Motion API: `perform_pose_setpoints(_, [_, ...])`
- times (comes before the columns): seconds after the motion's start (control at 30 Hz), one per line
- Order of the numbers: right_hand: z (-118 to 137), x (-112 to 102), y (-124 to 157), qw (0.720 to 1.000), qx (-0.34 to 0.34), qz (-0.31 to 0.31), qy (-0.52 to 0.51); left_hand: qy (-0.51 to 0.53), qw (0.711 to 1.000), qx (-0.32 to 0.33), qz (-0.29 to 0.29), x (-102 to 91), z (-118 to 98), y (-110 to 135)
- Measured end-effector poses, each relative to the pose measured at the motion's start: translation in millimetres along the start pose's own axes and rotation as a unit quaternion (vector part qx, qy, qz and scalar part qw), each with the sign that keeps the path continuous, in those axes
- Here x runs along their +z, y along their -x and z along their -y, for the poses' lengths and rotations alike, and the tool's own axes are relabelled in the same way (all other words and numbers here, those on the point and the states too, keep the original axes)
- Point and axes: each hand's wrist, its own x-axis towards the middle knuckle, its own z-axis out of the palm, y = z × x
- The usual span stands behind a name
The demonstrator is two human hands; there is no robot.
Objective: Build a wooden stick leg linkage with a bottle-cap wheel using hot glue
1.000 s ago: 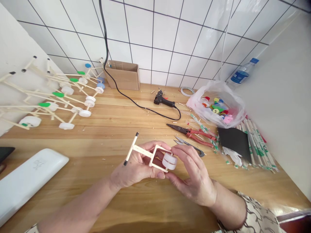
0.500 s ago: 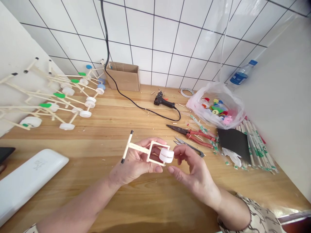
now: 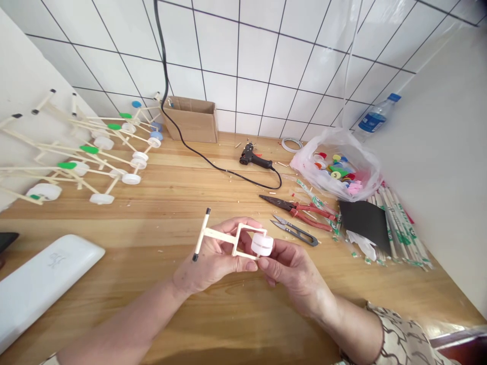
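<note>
My left hand [image 3: 213, 261] is closed round a small frame of pale wooden sticks [image 3: 224, 236], held above the wooden table [image 3: 182, 197]. One stick of the frame has black tips. A white bottle-cap wheel [image 3: 262, 245] sits on the frame's right end. My right hand [image 3: 291, 268] is curled beside it, its fingertips pinching the wheel and the frame from the right and below.
Several finished stick models with cap wheels [image 3: 95, 152] lie at the back left. A white case [image 3: 41, 284] lies at the front left. A cardboard box [image 3: 192, 119], glue gun [image 3: 255, 158], pliers [image 3: 299, 208], snips [image 3: 294, 230], bag of caps [image 3: 338, 170], chopstick packs [image 3: 399, 223] and bottle [image 3: 375, 119] stand behind and to the right.
My right hand let go of the wheel and drew back half a second ago; now it has closed on the wheel end again. The frame has stayed in my left hand.
</note>
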Motion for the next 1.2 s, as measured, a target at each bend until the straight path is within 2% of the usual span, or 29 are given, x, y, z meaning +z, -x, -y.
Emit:
perform_pose_setpoints(0.4, [0, 3, 1, 0.997, 0.036, -0.002, -0.075, 0.019, 0.999, -0.015, 0.027, 0.9, 1, 0])
perform_pose_setpoints(0.8, [3, 5, 0, 0.992, 0.068, -0.020, -0.102, 0.037, 0.998, -0.035, 0.046, 2.7, -2, 1])
perform_pose_setpoints(1.2, [9, 8, 3, 0.984, 0.108, -0.028, -0.136, 0.053, 0.995, -0.028, 0.083, 2.2, 0, 1])
